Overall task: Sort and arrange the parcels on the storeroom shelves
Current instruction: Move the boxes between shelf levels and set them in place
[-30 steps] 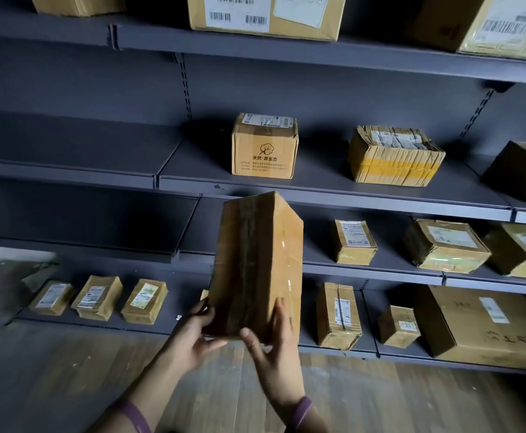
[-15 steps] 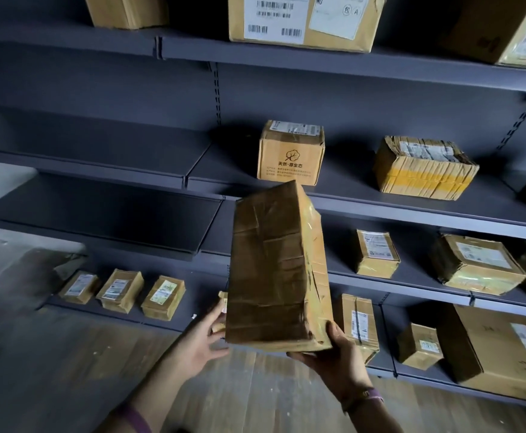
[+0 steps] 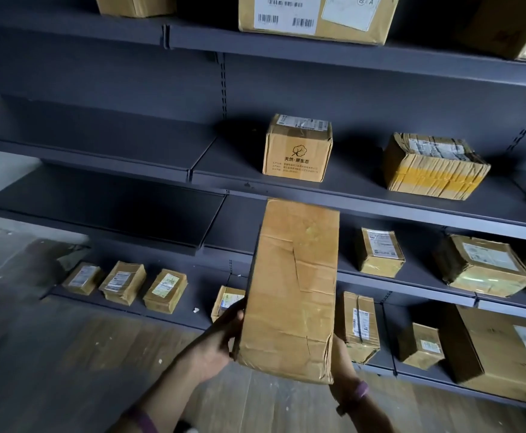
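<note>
Before the dark storeroom shelves (image 3: 99, 126), my left hand (image 3: 221, 339) curls its fingers round the lower left edge of a tall, creased cardboard parcel (image 3: 293, 289), held upright, I judge, so I can check its faces for a label before choosing a shelf. It rises between my hands and above them; my right hand (image 3: 341, 364) props its lower right corner from behind, fingers hidden, so their curl I cannot tell.

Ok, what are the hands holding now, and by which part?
A tall parcel, upright, held at its bottom end: left hand grips the lower left edge; right hand is behind the lower right corner, fingers hidden.
</note>
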Motion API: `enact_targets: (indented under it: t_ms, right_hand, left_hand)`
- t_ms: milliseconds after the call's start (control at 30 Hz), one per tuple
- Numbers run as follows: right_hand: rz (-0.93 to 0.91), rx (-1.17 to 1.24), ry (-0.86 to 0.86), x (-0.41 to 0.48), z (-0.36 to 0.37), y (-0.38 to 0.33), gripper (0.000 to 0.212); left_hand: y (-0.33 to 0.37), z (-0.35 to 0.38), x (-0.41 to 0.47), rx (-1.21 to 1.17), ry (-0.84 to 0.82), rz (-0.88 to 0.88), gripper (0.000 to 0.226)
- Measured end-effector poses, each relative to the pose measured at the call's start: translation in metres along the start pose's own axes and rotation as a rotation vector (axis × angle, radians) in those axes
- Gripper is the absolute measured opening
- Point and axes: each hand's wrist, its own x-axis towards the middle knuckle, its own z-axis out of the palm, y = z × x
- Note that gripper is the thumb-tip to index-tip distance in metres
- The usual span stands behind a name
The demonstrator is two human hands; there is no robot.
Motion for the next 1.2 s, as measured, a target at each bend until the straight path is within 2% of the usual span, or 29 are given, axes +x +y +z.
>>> enact_targets:
  t_ms: [67, 100, 167, 233, 367, 500, 567, 633, 700, 833, 900, 933, 1033, 1200]
  right_hand:
    - [0.094, 0.157, -0.058, 0.004, -0.007, 0.001, 0.032]
    - [0.155, 0.26, -0.111, 0.003, -0.01, 0.0, 0.041]
    - [0.207, 0.443, -0.242, 0.004, -0.014, 0.001, 0.065]
    - [0.216, 0.456, -0.23, 0.002, -0.014, 0.004, 0.073]
    - [0.224, 0.389, -0.168, 0.002, -0.016, 0.009, 0.062]
    - [0.206, 0.293, -0.117, 0.007, -0.023, 0.012, 0.048]
    - [0.152, 0.188, -0.071, 0.006, -0.018, 0.008, 0.04]
    - [0.033, -0.008, -0.038, 0.004, -0.012, -0.002, 0.026]
    - [-0.092, -0.112, -0.036, 0.0, -0.003, -0.012, 0.022]
    - [-0.15, -0.047, -0.143, -0.01, 0.018, -0.026, 0.042]
    - [-0.189, -0.063, -0.159, -0.01, 0.028, -0.028, 0.042]
    - [-0.195, -0.049, -0.154, -0.009, 0.032, -0.029, 0.04]
    - [-0.214, -0.015, -0.133, -0.005, 0.043, -0.029, 0.031]
    - [-0.226, 0.017, -0.095, -0.006, 0.058, -0.029, 0.035]
  left_hand:
    - [-0.001, 0.005, 0.002, 0.047, 0.005, 0.022, 0.114]
    - [-0.001, 0.008, 0.002, 0.064, 0.013, 0.023, 0.111]
    - [-0.002, 0.014, 0.004, 0.113, 0.056, 0.039, 0.086]
    - [-0.002, 0.02, 0.007, 0.16, 0.137, 0.061, 0.065]
    - [0.005, 0.013, 0.014, 0.137, 0.294, -0.002, 0.073]
    - [0.016, 0.003, 0.009, 0.142, 0.142, -0.086, 0.044]
    - [0.011, -0.001, 0.01, 0.071, 0.121, -0.079, 0.038]
    - [0.004, 0.0, 0.011, 0.113, 0.16, -0.013, 0.039]
    - [-0.003, 0.003, 0.012, 0.215, 0.248, 0.069, 0.041]
    - [-0.013, 0.007, 0.02, 0.339, 0.367, 0.114, 0.065]
    - [-0.01, 0.003, 0.025, 0.314, 0.375, 0.132, 0.061]
    - [-0.009, 0.0, 0.028, 0.315, 0.375, 0.124, 0.066]
    - [-0.004, -0.013, 0.033, 0.332, 0.362, 0.064, 0.1]
    - [0.0, -0.031, 0.039, 0.325, 0.293, 0.063, 0.098]
